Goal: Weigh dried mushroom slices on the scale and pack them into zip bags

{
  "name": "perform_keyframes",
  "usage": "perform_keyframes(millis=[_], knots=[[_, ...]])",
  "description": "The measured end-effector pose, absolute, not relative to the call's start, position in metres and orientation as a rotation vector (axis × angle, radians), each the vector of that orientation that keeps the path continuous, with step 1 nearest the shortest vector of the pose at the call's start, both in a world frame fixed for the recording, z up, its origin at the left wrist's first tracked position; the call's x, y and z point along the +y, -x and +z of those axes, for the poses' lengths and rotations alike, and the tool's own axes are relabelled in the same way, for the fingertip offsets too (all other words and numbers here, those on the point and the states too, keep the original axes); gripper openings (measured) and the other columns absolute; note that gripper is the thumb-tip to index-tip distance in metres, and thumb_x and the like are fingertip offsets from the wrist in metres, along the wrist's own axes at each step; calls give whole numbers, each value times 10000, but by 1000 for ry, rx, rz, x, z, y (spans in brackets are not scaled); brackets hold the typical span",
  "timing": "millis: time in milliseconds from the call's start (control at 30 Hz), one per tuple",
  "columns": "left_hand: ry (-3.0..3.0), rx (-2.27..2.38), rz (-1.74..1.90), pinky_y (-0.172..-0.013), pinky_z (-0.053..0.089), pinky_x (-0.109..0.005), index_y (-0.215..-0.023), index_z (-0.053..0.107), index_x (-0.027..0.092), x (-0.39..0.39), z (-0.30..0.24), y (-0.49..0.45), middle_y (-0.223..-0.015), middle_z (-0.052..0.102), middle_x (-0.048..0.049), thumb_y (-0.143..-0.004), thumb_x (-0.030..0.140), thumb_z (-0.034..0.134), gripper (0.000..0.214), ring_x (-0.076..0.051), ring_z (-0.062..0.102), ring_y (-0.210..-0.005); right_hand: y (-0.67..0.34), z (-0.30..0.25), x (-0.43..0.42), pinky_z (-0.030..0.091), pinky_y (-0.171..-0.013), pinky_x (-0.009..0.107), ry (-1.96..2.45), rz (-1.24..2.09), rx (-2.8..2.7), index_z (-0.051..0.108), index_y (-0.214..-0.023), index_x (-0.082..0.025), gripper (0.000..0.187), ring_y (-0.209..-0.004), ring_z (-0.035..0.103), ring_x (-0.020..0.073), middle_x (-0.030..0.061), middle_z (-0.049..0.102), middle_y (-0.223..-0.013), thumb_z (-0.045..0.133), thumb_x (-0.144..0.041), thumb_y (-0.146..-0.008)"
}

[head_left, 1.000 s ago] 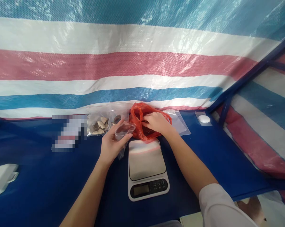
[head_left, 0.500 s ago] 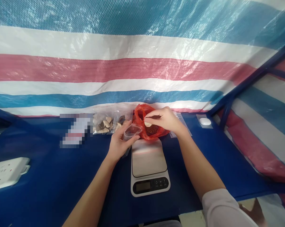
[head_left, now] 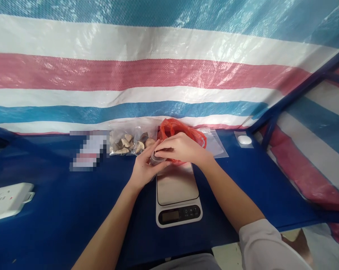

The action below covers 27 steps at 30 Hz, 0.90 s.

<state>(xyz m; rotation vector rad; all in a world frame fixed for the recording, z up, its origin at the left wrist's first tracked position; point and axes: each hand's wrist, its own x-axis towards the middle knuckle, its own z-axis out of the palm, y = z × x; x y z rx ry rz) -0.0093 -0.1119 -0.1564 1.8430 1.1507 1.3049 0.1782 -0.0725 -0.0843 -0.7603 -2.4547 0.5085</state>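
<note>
Near edge: white sleeve (head_left: 263, 243) on the right arm, and a digital kitchen scale (head_left: 177, 195) on the blue table top (head_left: 51, 228), its steel plate bare, nothing on it. Just above the plate, the left hand (head_left: 145, 168) grasps a small clear plastic cup (head_left: 157, 159), fingers wrapped round it. The right hand (head_left: 183, 147) is curled over the cup's mouth, touching it; whether it pinches anything is hidden. Behind the hands sit a red plastic bag (head_left: 172, 127) and, left of it, a zip bag of pale chunks (head_left: 129, 141). Right of the bag lies a flat clear plastic bag (head_left: 216, 146), then a small white object (head_left: 244, 140). Far left: white power strip (head_left: 8, 200), a pixelated item (head_left: 89, 150). Beyond everything, a striped tarp (head_left: 158, 75).
</note>
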Motion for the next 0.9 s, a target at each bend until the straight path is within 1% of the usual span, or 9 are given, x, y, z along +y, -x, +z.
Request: perform_keyframes(millis=[100, 233, 300, 433, 533, 600, 700, 800, 900], knots=[[-1827, 1141, 1323, -1136, 493, -474, -1386, 638, 193, -112, -158, 10, -1386, 668, -133, -732, 571, 831, 779, -337, 637, -1282, -176, -83, -73, 495, -786, 241, 779, 541, -2485, 812, -957, -281, 169, -785, 673, 139, -19, 776, -896, 642, -284, -959], [-1797, 1138, 1338, -1135, 493, -478, -1403, 624, 197, -112, -158, 11, -1381, 673, -125, -709, 570, 848, 819, -340, 629, -1292, -175, -80, -75, 491, -699, 247, 836, 569, -2500, 808, -1003, -290, 145, -698, 635, 139, -21, 738, -779, 682, -319, -936], [-1792, 1140, 1339, -1136, 491, -480, -1413, 614, 197, -112, -158, 11, -1372, 680, -120, -703, 574, 851, 838, -337, 633, -1287, -176, -79, -76, 490, -691, 245, 840, 601, -2487, 809, -1018, -285, 152, -679, 628, 133, -27, 728, -746, 688, -321, -932], [-1811, 1158, 1334, -1151, 474, -481, -1420, 606, 199, -110, -160, 12, -1387, 671, -116, -704, 604, 837, 854, -335, 618, -1306, -181, -79, -76, 507, -749, 229, 835, 696, -2422, 815, -1027, -273, 160, -717, 667, 119, -29, 776, -845, 697, -317, -927], [-1847, 1167, 1358, -1171, 449, -494, -1410, 614, 200, -108, -164, 14, -1410, 653, -119, -712, 624, 822, 843, -339, 592, -1338, -188, -75, -78, 518, -775, 235, 850, 739, -2355, 820, -1012, -240, 155, -760, 699, 128, -3, 805, -928, 716, -296, -911], [-1890, 1163, 1376, -1173, 443, -500, -1409, 615, 201, -107, -167, 15, -1410, 652, -123, -723, 611, 819, 825, -339, 592, -1338, -195, -73, -79, 522, -758, 243, 873, 735, -2308, 821, -1001, -218, 152, -745, 703, 127, 13, 810, -936, 729, -284, -899], [-1964, 1148, 1355, -1154, 463, -491, -1414, 610, 202, -107, -168, 15, -1404, 656, -130, -741, 582, 820, 801, -335, 613, -1312, -207, -73, -80, 524, -743, 250, 949, 719, -2254, 818, -998, -215, 152, -716, 704, 127, 10, 811, -907, 730, -274, -891], [-2032, 1147, 1305, -1127, 489, -484, -1414, 611, 203, -108, -166, 14, -1384, 669, -138, -739, 574, 825, 799, -337, 627, -1292, -220, -79, -80, 537, -784, 259, 1021, 752, -2206, 816, -1000, -218, 154, -792, 735, 152, 6, 815, -940, 728, -252, -879], [-2072, 1156, 1262, -1121, 492, -502, -1423, 605, 217, -110, -165, 12, -1373, 673, -140, -723, 597, 827, 827, -350, 613, -1306, -233, -90, -82, 555, -830, 280, 1104, 782, -2179, 817, -992, -224, 156, -859, 755, 178, 12, 817, -968, 727, -244, -865]])
